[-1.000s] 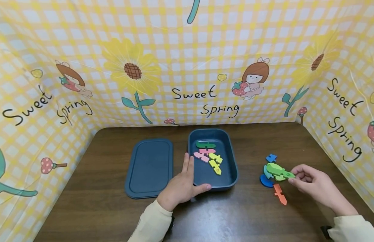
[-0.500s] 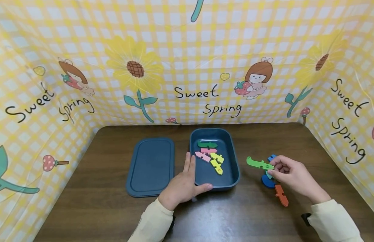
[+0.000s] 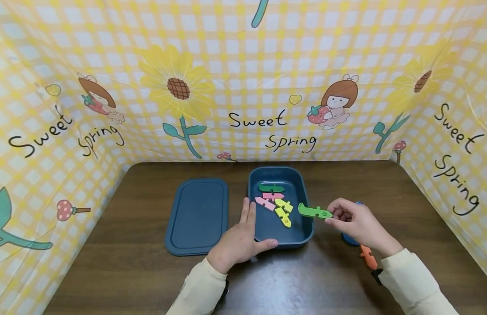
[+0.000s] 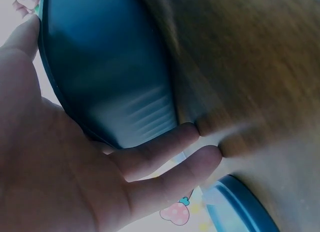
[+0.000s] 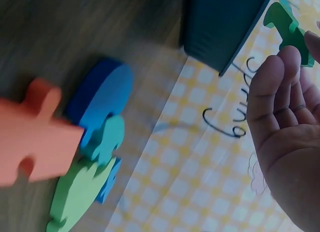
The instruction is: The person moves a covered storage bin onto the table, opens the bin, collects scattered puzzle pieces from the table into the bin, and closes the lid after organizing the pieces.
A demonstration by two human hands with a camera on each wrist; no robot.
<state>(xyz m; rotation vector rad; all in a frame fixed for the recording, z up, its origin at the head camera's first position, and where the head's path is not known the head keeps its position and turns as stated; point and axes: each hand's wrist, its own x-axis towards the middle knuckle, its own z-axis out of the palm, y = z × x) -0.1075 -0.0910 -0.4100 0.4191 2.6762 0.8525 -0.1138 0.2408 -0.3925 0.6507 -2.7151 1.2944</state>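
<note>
My right hand (image 3: 353, 222) pinches one end of a flat green puzzle piece (image 3: 314, 212), whose far end overlaps the right rim of the dark blue box (image 3: 308, 227). In the right wrist view the same green piece shows beyond the curled fingers (image 5: 270, 86). My left hand (image 3: 236, 238) rests against the box's near left corner, thumb along the front rim and fingers straight along the side. Inside the box lie a dark green piece (image 3: 271, 188), two pink pieces (image 3: 265, 204) and two yellow pieces (image 3: 283, 217).
A dark blue lid (image 3: 197, 216) lies flat left of the box. Right of it, partly behind my right arm, are an orange piece (image 3: 368, 257) and a blue piece (image 3: 349, 239). The right wrist view adds a teal piece (image 5: 107, 139) and a light green piece (image 5: 75, 192).
My right hand has lifted the green puzzle piece off the pile at the right and carried it left to the box's rim. The left hand has stayed against the box.
</note>
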